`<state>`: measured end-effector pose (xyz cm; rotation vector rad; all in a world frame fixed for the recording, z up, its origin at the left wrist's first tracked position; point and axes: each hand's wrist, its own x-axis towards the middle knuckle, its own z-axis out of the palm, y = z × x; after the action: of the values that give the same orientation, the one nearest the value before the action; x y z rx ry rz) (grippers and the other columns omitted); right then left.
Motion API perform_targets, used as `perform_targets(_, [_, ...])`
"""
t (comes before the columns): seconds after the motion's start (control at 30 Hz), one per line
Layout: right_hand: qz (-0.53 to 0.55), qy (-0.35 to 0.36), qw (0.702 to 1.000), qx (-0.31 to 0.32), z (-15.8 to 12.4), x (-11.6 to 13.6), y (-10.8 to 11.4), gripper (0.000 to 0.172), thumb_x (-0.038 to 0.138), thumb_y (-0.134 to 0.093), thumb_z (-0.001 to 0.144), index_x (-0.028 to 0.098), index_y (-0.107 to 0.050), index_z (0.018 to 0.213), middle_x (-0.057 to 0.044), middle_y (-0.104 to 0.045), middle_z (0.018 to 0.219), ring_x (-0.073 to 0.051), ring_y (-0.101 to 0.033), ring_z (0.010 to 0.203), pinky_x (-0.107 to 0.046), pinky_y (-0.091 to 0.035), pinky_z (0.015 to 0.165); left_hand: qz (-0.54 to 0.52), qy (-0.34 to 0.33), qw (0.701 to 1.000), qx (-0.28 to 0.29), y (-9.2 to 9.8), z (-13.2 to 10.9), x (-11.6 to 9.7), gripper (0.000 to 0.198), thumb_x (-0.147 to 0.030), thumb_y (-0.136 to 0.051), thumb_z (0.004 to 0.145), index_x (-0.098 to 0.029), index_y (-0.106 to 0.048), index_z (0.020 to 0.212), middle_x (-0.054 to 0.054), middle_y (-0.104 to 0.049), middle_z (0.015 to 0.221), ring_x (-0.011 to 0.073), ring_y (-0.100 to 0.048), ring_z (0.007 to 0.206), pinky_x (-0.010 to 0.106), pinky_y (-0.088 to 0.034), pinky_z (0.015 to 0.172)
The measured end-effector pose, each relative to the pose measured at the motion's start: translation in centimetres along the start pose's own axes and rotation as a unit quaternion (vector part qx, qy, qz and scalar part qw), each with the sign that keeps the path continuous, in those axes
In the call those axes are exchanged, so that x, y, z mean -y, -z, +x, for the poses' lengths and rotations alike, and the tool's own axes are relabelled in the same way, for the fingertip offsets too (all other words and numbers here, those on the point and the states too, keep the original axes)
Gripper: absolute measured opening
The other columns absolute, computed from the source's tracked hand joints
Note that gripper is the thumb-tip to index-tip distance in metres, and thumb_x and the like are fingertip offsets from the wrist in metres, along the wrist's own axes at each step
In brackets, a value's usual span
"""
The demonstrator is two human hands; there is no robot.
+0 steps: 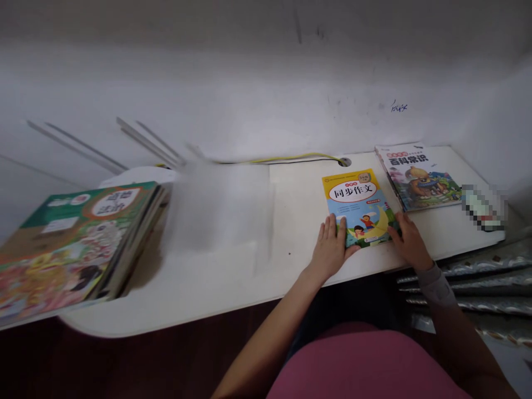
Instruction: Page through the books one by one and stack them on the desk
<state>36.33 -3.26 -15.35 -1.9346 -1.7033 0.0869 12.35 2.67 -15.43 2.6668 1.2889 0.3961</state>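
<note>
A yellow and blue book (357, 194) with a cartoon moon and two children on its cover lies flat on the white desk (291, 233). My left hand (330, 246) rests at its lower left corner, fingers stretched out along the edge and the thumb along the bottom. At the lower right side is my right hand (411, 241), its thumb tip on the cover and its other fingers by the edge, spread apart. Just beyond it, near the wall, lies a comic-style book (424, 180) with a cartoon creature, apparently on top of another.
On the left, a blurred stack of books (78, 244) reaches the front edge. A yellow cable (291, 158) runs along the wall to a cable hole (344, 162). A pixelated object (484, 208) lies at the right end. Ornate dark panels (477, 282) stand below right.
</note>
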Motion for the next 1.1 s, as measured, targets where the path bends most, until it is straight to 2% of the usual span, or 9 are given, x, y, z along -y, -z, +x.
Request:
perform_targets(0.1, [-0.017,-0.007,1.000,-0.001,-0.3,0.5,0.5,0.062,0.050,-0.033,0.092,0.007,-0.042,0.135,-0.025,-0.054,0.131,-0.037,-0.042,0.129,-0.064,-0.031,0.101,-0.003,0.004,1.000,0.004,0.1,0.1,-0.1,0.084,-0.063,-0.041,0.086,-0.004,-0.026,0.144,0.034,-0.021,0.148,0.0400,-0.019,0.140,0.058,-0.028,0.107])
perform_targets(0.2, [0.027,0.012,1.000,0.006,-0.2,1.9,2.2,0.057,0.048,-0.036,0.093,0.014,-0.038,0.140,-0.020,-0.051,0.136,-0.034,-0.040,0.132,-0.063,-0.030,0.104,-0.016,0.009,1.000,0.010,0.2,0.1,-0.4,0.084,-0.063,-0.042,0.086,-0.003,-0.027,0.143,0.035,-0.021,0.147,0.0407,-0.017,0.139,0.058,-0.028,0.107])
perform_targets(0.37, [0.183,0.150,0.970,0.049,1.9,6.2,4.6,0.051,0.038,-0.039,0.095,0.025,-0.033,0.144,-0.009,-0.049,0.141,-0.022,-0.043,0.131,-0.043,-0.039,0.107,-0.072,-0.005,0.997,0.032,1.4,-0.1,-1.1,0.083,-0.061,-0.044,0.086,-0.002,-0.027,0.142,0.035,-0.023,0.147,0.0395,-0.020,0.139,0.057,-0.029,0.107])
perform_targets(0.47, [0.176,0.255,0.949,0.060,4.0,8.9,3.6,0.049,0.036,-0.042,0.094,0.024,-0.038,0.142,-0.009,-0.040,0.147,-0.023,-0.038,0.134,-0.044,-0.036,0.109,-0.118,-0.054,0.991,0.042,3.1,-0.7,-0.2,0.070,-0.053,-0.041,0.091,-0.007,-0.029,0.142,0.027,-0.032,0.147,0.0309,-0.030,0.138,0.047,-0.034,0.108])
perform_targets(0.53, [0.145,0.303,0.940,0.063,5.4,10.2,2.3,0.052,0.038,-0.045,0.092,0.020,-0.040,0.141,-0.013,-0.032,0.151,-0.025,-0.034,0.137,-0.045,-0.034,0.110,-0.100,-0.047,0.993,0.029,4.4,-1.4,1.3,0.060,-0.047,-0.038,0.094,-0.011,-0.032,0.142,0.022,-0.035,0.147,0.0281,-0.030,0.139,0.047,-0.032,0.109])
perform_targets(0.67, [0.006,0.364,0.923,0.122,7.2,11.8,0.4,0.061,0.047,-0.052,0.087,0.017,-0.043,0.139,-0.016,-0.023,0.154,-0.033,-0.018,0.142,-0.056,-0.024,0.110,0.034,0.095,0.995,-0.003,5.5,-3.6,5.4,0.062,-0.046,-0.035,0.095,-0.009,-0.031,0.144,0.022,-0.030,0.150,0.0356,-0.021,0.141,0.058,-0.024,0.109])
perform_targets(0.77, [-0.073,0.407,0.892,0.181,7.6,12.6,-0.4,0.061,0.051,-0.054,0.085,0.019,-0.047,0.137,-0.016,-0.027,0.153,-0.037,-0.016,0.141,-0.062,-0.018,0.108,0.085,0.135,0.987,0.018,5.4,-4.9,7.3,0.068,-0.052,-0.033,0.094,-0.006,-0.031,0.144,0.024,-0.031,0.148,0.0362,-0.024,0.140,0.057,-0.025,0.109])
perform_targets(0.87, [-0.107,0.432,0.872,0.202,7.4,13.5,-1.3,0.058,0.050,-0.054,0.085,0.017,-0.052,0.133,-0.016,-0.037,0.148,-0.037,-0.023,0.140,-0.061,-0.016,0.109,0.095,0.127,0.987,0.027,5.2,-5.3,8.0,0.069,-0.054,-0.030,0.094,-0.006,-0.031,0.144,0.022,-0.035,0.147,0.0331,-0.029,0.139,0.055,-0.025,0.110])
perform_targets(1.1, [-0.145,0.438,0.864,0.201,7.1,15.2,-2.5,0.052,0.046,-0.058,0.084,0.015,-0.057,0.126,-0.018,-0.046,0.142,-0.037,-0.030,0.137,-0.062,-0.014,0.110,0.085,0.115,0.989,-0.021,5.1,-5.2,7.9,0.072,-0.057,-0.031,0.092,-0.004,-0.035,0.141,0.023,-0.051,0.134,0.0318,-0.039,0.133,0.051,-0.029,0.109])
